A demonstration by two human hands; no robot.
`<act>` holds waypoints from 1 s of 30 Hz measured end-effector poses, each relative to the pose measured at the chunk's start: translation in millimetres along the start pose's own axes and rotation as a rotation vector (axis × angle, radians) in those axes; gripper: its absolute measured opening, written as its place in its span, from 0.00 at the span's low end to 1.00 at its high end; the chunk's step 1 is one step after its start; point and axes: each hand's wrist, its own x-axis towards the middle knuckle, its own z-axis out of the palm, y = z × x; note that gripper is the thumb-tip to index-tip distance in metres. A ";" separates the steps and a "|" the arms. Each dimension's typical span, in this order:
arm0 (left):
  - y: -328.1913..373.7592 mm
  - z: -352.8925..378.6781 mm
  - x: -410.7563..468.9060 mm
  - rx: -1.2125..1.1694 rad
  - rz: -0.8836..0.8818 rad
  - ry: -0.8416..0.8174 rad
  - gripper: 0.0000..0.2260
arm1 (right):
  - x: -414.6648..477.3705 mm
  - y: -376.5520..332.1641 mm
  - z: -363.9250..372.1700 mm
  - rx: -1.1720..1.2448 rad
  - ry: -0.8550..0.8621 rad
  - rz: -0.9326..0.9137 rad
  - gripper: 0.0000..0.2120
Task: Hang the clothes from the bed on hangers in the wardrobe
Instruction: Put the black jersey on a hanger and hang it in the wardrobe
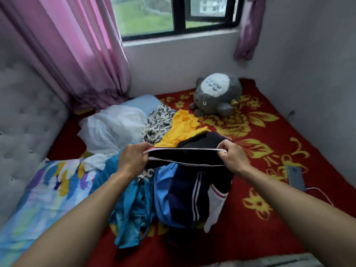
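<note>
While the head view looks down onto the bed, both arms reach forward over a pile of clothes. The left hand (pixel 133 160) grips one end of a dark garment (pixel 185 158) at its white-edged band, fingers curled round the cloth. The right hand (pixel 233 157) pinches the other end of the same band, so that the edge is stretched nearly level between the two hands. The rest of the dark garment, with white stripes down it, hangs from the band onto the pile.

The pile lies on a red blanket (pixel 269 151) with yellow flowers. In it are a white garment (pixel 113 128) at the far left, a spotted garment (pixel 158 124) beside it, a yellow garment (pixel 181 128) just behind the hands, and a shiny blue garment (pixel 131 205) and a light blue garment (pixel 161 189) nearer the camera.

A grey plush toy (pixel 217 95) sits on the blanket near the wall under the window (pixel 173 14). A pink curtain (pixel 77 54) hangs at the left, above a pale blue pillow (pixel 142 102). A colourful quilt (pixel 38 189) lies along the grey padded headboard (pixel 23 112). A phone (pixel 295 176) with a white cable lies on the blanket at the right.
</note>
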 end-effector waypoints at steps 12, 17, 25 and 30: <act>10.5 -176.8 -57.6 -0.228 -0.046 0.324 0.06 | -11.6 -175.3 -107.8 -0.067 0.096 -0.438 0.10; 4.5 -193.9 -149.4 -0.070 -0.183 0.372 0.09 | -36.5 -190.0 -77.5 0.022 -0.048 -0.413 0.12; 7.0 -172.2 -357.1 0.156 -0.525 0.197 0.25 | -142.4 -201.4 6.5 0.154 -0.507 -0.611 0.11; 31.8 -176.4 -515.8 0.194 -0.765 0.204 0.32 | -251.3 -233.6 49.4 0.111 -0.727 -0.763 0.16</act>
